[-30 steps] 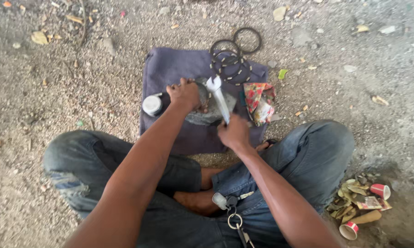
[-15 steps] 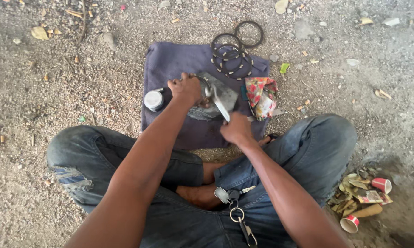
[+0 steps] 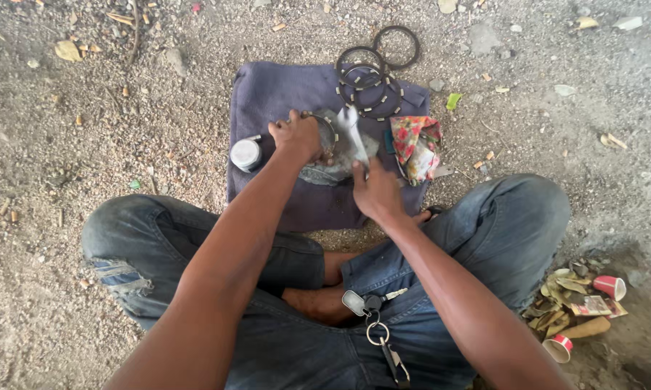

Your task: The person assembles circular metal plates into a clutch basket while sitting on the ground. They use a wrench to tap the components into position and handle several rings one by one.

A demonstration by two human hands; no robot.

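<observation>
On the gravel, over the purple cloth, the left hand still gripped the metal part; the right hand, fingers closed on a white strip, had moved lower.

Both hands forward, fingers curled

There are 2 bare hands, 1 purple cloth, 1 small round tin, 1 floral rag, 2 red paper cups, 1 bunch of keys and roughly 5 dark rings.
</observation>
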